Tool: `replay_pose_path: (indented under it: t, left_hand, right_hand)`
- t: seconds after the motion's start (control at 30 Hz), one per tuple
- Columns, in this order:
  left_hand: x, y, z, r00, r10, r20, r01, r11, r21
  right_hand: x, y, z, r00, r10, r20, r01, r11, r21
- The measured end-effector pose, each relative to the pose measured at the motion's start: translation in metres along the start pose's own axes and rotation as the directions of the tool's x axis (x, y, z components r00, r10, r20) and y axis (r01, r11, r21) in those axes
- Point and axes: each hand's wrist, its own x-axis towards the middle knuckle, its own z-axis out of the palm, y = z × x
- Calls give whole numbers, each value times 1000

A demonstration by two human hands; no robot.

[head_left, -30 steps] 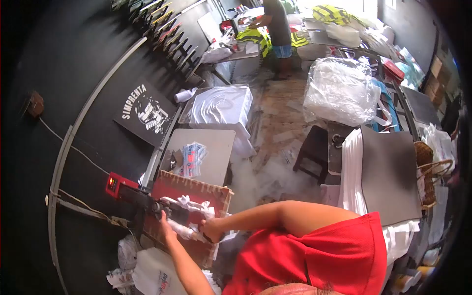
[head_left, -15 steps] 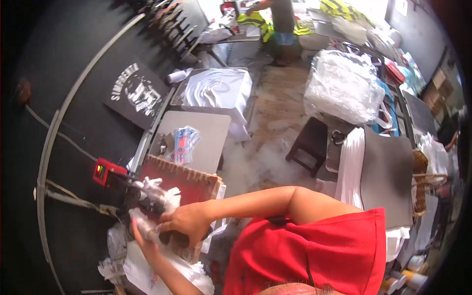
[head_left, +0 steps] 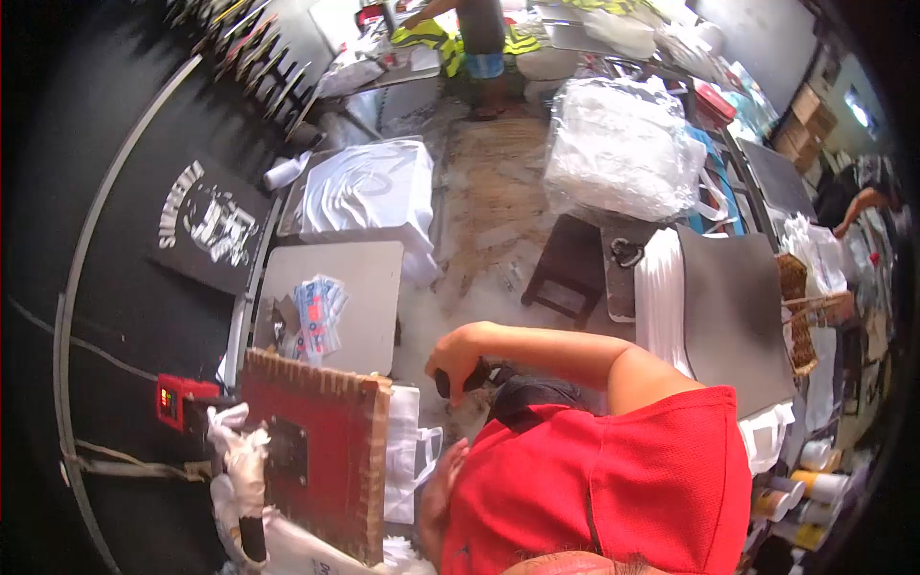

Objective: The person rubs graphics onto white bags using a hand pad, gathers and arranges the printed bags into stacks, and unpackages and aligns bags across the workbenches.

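Though earlier at handle [head_left: 247, 471], left hand [head_left: 443, 487] away

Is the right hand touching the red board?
Apart: the head view shows an open gap between the right hand and the red board.

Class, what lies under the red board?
From under the red board, a white bag with a handle sticks out at the right edge; the board covers anything farther in.

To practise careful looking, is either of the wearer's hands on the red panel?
No, the left hand and right hand are apart from the panel.
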Motion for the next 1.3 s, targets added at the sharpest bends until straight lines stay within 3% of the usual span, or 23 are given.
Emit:
replay_pose_path:
  t: [0.07, 0.17, 0.23, 0.3, 0.33, 0.43, 0.5, 0.63, 0.67, 0.73, 0.77, 0.8, 0.83, 0.9, 0.97, 1.03, 1.07, 1.1, 1.17, 1.3]
  left_hand:
    - [41, 4, 6, 970, -212, 121, 203, 975, 86]
    - [90, -8, 2, 931, -307, 199, 252, 932, 262]
    - [116, -11, 9, 916, -345, 204, 260, 899, 351]
    - [147, -46, -21, 900, -433, 39, 378, 823, 424]
    - [154, -44, -14, 928, -372, -14, 271, 649, 711]
    - [173, -57, -15, 926, -375, 49, 201, 597, 776]
    - [168, -46, -3, 915, -400, 59, 219, 611, 761]
    - [163, -57, -12, 881, -466, 80, 311, 699, 644]
    - [157, -55, -17, 882, -460, 101, 304, 720, 624]
    - [134, -49, -13, 883, -448, 139, 285, 748, 600]
    - [115, -45, -6, 956, -251, 153, 120, 808, 576]
    - [99, -43, 1, 986, -41, 160, -54, 836, 547]
    - [87, -45, 7, 974, 120, 190, -211, 785, 583]
    - [63, -38, 20, 889, 345, 302, -451, 543, 708]
    - [51, -37, 20, 903, 316, 292, -426, 563, 708]
    - [43, -39, 12, 911, 173, 373, -392, 641, 660]
    - [35, -38, 6, 937, 100, 334, -314, 658, 684]
    - [23, -36, 7, 938, 98, 333, -312, 656, 687]
    - [6, -33, 12, 953, 125, 274, -257, 815, 519]
    - [6, -53, -23, 962, 177, 206, -257, 837, 483]
  right_hand:
    - [0, 13, 8, 999, 29, -40, -28, 1000, 1]
    - [-28, 24, 2, 989, 100, -105, -93, 993, 78]
    - [-63, 25, -5, 963, 235, -133, -205, 956, 208]
    - [-71, 55, 10, 925, 301, -233, -224, 925, 306]
    - [-83, 63, 13, 927, 292, -235, -194, 911, 365]
    - [-108, 85, 26, 893, 326, -310, -122, 839, 530]
    - [-113, 95, 38, 858, 365, -362, -154, 854, 496]
    - [-128, 76, 61, 870, 394, -295, -237, 860, 451]
    - [-109, 87, 79, 842, 347, -413, -177, 901, 397]
    - [-93, 58, 101, 806, 408, -428, -217, 878, 426]
    - [-90, 45, 110, 776, 459, -432, -251, 854, 457]
    - [-99, 11, 113, 808, 497, -318, -308, 815, 490]
    - [-90, -6, 126, 802, 473, -365, -313, 853, 417]
    - [-81, -42, 146, 841, 497, -216, -393, 833, 389]
    - [-65, -64, 170, 859, 452, -241, -348, 860, 374]
    - [-50, -80, 189, 868, 389, -309, -274, 893, 357]
    - [-44, -86, 198, 866, 352, -356, -227, 910, 347]
    - [-37, -90, 205, 861, 320, -394, -190, 923, 334]
    - [-26, -99, 216, 843, 266, -468, -126, 943, 310]
    - [-12, -112, 227, 815, 206, -541, -61, 960, 274]
